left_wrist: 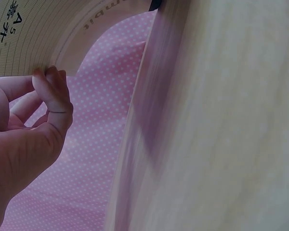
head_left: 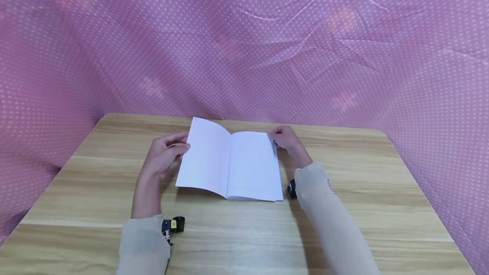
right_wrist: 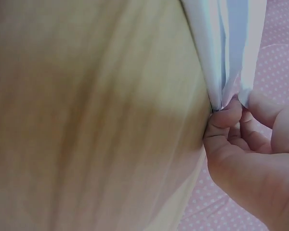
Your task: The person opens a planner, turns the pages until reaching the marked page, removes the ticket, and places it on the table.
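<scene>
An open notebook (head_left: 254,166) with lined white pages lies spread near the middle of the table in the head view. My left hand (head_left: 162,156) pinches its left outer edge between thumb and fingers, and that side is raised off the tabletop. The left wrist view shows the tan printed cover (left_wrist: 33,36), marked "A5", bending above the left hand (left_wrist: 36,120). At the upper right corner, my right hand (head_left: 285,138) grips the pages. Seen from the right wrist, thumb and curled fingers of the right hand (right_wrist: 248,139) pinch several loose sheets (right_wrist: 236,38).
The wood-grain table (head_left: 237,237) has rounded far corners. Pink dotted cloth (head_left: 244,46) hangs behind it and along both sides. A small black wrist device (head_left: 173,225) sits at the left cuff, another dark one (head_left: 292,189) at the right.
</scene>
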Available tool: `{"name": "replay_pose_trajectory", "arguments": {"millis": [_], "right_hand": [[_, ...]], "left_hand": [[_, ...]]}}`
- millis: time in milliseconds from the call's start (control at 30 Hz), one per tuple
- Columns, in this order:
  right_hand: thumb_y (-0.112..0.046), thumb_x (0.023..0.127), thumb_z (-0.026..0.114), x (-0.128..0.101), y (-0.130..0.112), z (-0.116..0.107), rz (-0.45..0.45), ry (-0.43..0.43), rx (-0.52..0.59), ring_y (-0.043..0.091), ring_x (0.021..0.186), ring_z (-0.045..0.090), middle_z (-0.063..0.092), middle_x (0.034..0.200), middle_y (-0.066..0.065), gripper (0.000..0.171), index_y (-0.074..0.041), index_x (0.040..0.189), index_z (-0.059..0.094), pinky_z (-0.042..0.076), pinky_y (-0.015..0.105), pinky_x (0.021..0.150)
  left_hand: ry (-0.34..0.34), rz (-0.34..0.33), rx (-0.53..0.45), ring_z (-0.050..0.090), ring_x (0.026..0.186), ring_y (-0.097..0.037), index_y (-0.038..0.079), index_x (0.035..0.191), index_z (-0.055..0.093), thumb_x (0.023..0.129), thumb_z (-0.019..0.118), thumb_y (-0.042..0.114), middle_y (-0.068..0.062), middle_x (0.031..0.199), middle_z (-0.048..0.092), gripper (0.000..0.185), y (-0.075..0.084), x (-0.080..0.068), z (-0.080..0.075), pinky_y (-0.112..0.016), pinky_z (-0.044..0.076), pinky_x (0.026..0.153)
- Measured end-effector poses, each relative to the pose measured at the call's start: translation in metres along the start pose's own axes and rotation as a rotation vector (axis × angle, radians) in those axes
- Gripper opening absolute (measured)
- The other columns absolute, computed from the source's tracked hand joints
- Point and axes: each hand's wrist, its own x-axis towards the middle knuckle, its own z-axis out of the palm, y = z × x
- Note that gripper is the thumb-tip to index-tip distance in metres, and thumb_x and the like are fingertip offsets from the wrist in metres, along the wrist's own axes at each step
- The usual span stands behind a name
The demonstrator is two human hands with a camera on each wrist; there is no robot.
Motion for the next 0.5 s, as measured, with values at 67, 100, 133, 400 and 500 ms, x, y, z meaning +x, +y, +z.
{"name": "replay_pose_trajectory", "arguments": {"millis": [67, 100, 133, 400, 500], "right_hand": [[-0.017, 0.104, 0.057, 0.0009, -0.0002, -0.0002, 0.003, -0.007, 0.013, 0.017, 0.075, 0.054, 0.06, 0.09, 0.008, 0.022, 0.003, 0.107, 0.066, 0.048, 0.03, 0.071], [-0.017, 0.104, 0.058, 0.0008, -0.0005, -0.0006, 0.004, -0.009, 0.02, 0.017, 0.076, 0.054, 0.06, 0.091, 0.008, 0.022, 0.003, 0.107, 0.066, 0.049, 0.03, 0.071], [-0.017, 0.104, 0.058, 0.0011, -0.0004, -0.001, 0.002, -0.011, 0.025, 0.017, 0.076, 0.054, 0.06, 0.091, 0.008, 0.022, 0.003, 0.107, 0.066, 0.049, 0.03, 0.071], [-0.013, 0.102, 0.061, 0.0031, 0.0008, -0.0069, -0.007, -0.085, 0.24, 0.016, 0.079, 0.06, 0.064, 0.094, 0.007, 0.018, 0.003, 0.108, 0.065, 0.054, 0.025, 0.07], [-0.012, 0.103, 0.061, 0.003, -0.0005, -0.0098, 0.039, -0.138, 0.399, 0.015, 0.08, 0.062, 0.065, 0.097, 0.007, 0.015, 0.002, 0.108, 0.063, 0.054, 0.023, 0.071]], "left_hand": [[-0.004, -0.001, -0.003, 0.06, 0.096, -0.015, 0.004, 0.14, 0.06, 0.098, 0.066, 0.01, -0.014, 0.126, 0.057, 0.043, -0.0002, 0.0007, -0.0005, -0.024, 0.054, 0.077], [-0.007, 0.0, -0.005, 0.061, 0.096, -0.015, 0.003, 0.14, 0.06, 0.098, 0.066, 0.009, -0.014, 0.126, 0.057, 0.043, -0.0005, 0.0012, -0.0005, -0.025, 0.054, 0.078], [-0.011, 0.0, -0.008, 0.061, 0.096, -0.015, 0.003, 0.14, 0.059, 0.098, 0.066, 0.009, -0.014, 0.126, 0.057, 0.043, -0.001, 0.0017, -0.0006, -0.025, 0.054, 0.078], [-0.016, -0.009, -0.018, 0.06, 0.095, -0.015, 0.003, 0.141, 0.058, 0.098, 0.066, 0.01, -0.013, 0.125, 0.056, 0.045, -0.0009, 0.004, -0.0012, -0.025, 0.053, 0.079], [-0.016, -0.011, -0.015, 0.059, 0.095, -0.014, 0.004, 0.142, 0.058, 0.098, 0.066, 0.01, -0.013, 0.125, 0.055, 0.045, 0.0001, 0.0046, -0.0023, -0.026, 0.053, 0.079]]}}
